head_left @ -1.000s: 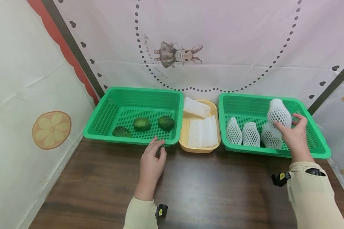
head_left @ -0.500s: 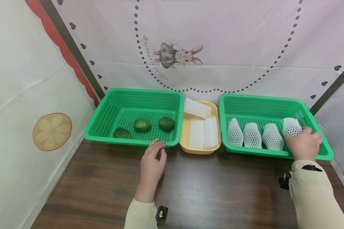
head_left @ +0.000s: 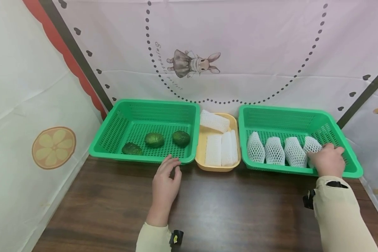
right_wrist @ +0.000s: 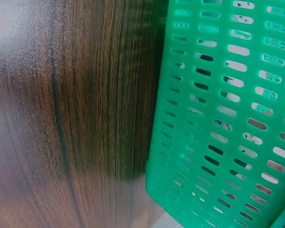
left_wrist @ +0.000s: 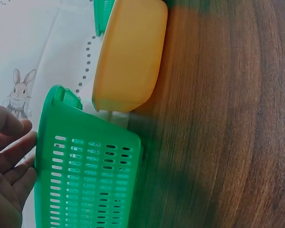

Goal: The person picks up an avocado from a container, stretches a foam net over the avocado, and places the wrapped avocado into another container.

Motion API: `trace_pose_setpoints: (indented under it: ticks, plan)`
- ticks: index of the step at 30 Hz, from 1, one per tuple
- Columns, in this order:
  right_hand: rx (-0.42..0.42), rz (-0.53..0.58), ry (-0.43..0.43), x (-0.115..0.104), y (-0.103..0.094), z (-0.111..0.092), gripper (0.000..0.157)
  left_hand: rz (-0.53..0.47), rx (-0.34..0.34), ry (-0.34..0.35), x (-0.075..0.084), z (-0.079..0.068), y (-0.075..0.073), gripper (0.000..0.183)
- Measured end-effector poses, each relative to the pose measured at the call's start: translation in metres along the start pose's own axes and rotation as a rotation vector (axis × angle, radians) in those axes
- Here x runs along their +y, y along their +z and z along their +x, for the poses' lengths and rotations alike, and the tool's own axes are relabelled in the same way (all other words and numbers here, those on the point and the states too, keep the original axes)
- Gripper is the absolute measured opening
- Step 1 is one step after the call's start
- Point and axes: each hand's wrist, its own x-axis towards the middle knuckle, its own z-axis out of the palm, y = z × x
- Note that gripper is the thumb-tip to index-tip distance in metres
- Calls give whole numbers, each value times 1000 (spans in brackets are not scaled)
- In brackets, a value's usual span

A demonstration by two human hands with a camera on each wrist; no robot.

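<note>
My right hand [head_left: 329, 161] reaches into the right green basket [head_left: 289, 108] and holds an avocado in a white foam net [head_left: 311, 144] by its right side. This netted avocado stands at the right end of a row, beside several others like it [head_left: 274, 151]. The hand covers its lower part. Over the front rim of the left green basket [head_left: 138, 158], my left hand [head_left: 166, 182] rests with relaxed fingers, holding nothing. In the left wrist view its fingertips [left_wrist: 29, 175] are right at the rim. Inside that basket lie three bare dark green avocados [head_left: 154, 140].
Between the baskets stands a yellow tray [head_left: 218, 168] with several flat white foam nets [head_left: 213, 150]. A printed cloth wall [head_left: 255, 52] rises right behind the containers. Brown wooden tabletop [head_left: 233, 210] lies in front. In the right wrist view, the basket's slotted side [right_wrist: 218, 142] hides the right hand's work.
My right hand has lowered the netted avocado into the right basket, first moving right, then slightly left to the end of the row. The left hand has stayed at the left basket's rim.
</note>
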Motion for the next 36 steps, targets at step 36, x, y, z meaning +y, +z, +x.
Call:
trace_pose_setpoints:
  ticks: [36]
  plan:
    - [164, 680, 135, -29, 14, -132, 40, -100, -336, -89, -14, 35, -58, 26]
